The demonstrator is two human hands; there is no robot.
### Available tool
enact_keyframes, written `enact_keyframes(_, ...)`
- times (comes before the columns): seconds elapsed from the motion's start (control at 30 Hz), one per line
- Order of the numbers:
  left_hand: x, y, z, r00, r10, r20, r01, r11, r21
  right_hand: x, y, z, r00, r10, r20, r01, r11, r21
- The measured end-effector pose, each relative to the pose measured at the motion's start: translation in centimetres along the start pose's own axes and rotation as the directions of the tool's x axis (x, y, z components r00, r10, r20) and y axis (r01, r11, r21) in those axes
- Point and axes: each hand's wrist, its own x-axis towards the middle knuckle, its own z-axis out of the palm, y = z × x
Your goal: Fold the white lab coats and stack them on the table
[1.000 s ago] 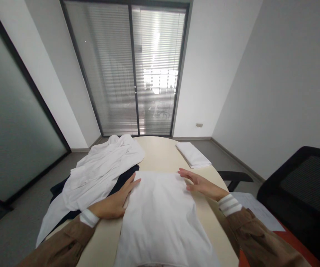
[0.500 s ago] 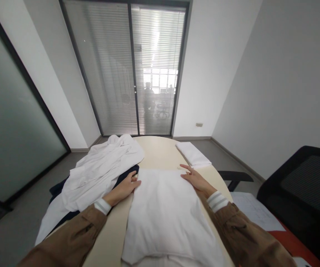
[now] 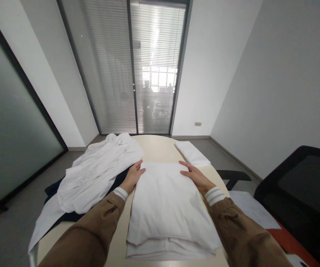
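At the far end of a pale round counter, a folded white garment lies flat between a person's two outstretched arms, its near edge showing stacked layers. The left hand rests on the garment's far left corner, thumb on the cloth and fingers along its edge. The right hand lies palm down on the far right corner. Neither grip closes on anything: both are wide and flat, fingers straight and only slightly parted, pressing on the fabric rather than pinching it.

A second ago the right hand hovers with spread fingers just above the cloth and the left sits lower along the left edge. Half a second ago both are already nearer the top. Now they have slid out to the two far corners, and the garment's layered near hem has come into view.

Both arms reach forward nearly straight, in brown sleeves with white striped cuffs, wrists low and close to the cloth.

Just left of the left hand, a heap of white clothing sprawls over a dark garment and hangs off the counter's edge. A small folded white cloth lies just beyond the right hand, apart from the garment. To the right, off the counter, stand a black chair and sheets of paper. Blinds cover the glass doors behind.
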Motion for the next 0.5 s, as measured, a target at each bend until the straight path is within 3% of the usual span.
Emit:
enact_keyframes(0.1, -0.5, 0.3, 0.0, 0.999, -0.041, -0.008, 0.041, 0.999, -0.025, 0.4, 0.2, -0.2, 0.997, -0.060, -0.041, 0.059, 0.998, -0.027)
enact_keyframes(0.23, -1.8, 1.6, 0.6, 0.993, -0.001, 0.115, 0.010, 0.997, -0.073, 1.5, 0.9, -0.8, 0.978, -0.192, -0.079, 0.181, 0.974, -0.134)
enact_keyframes(0.33, -2.3, 2.0, 1.1, 0.989, 0.014, 0.147, -0.005, 0.998, -0.060, 2.1, 1.2, -1.1, 0.953, -0.260, -0.154, 0.226, 0.952, -0.208)
enact_keyframes(0.43, -2.4, 1.9, 1.3, 0.995, -0.001, 0.103, 0.006, 0.999, -0.043, 1.5, 0.8, -1.2, 0.973, -0.146, -0.181, 0.115, 0.979, -0.169)
enact_keyframes(0.5, -2.5, 1.8, 1.2, 0.998, -0.037, 0.060, 0.039, 0.998, -0.046, 0.6, 0.3, -1.3, 0.991, -0.059, -0.121, 0.045, 0.992, -0.115)
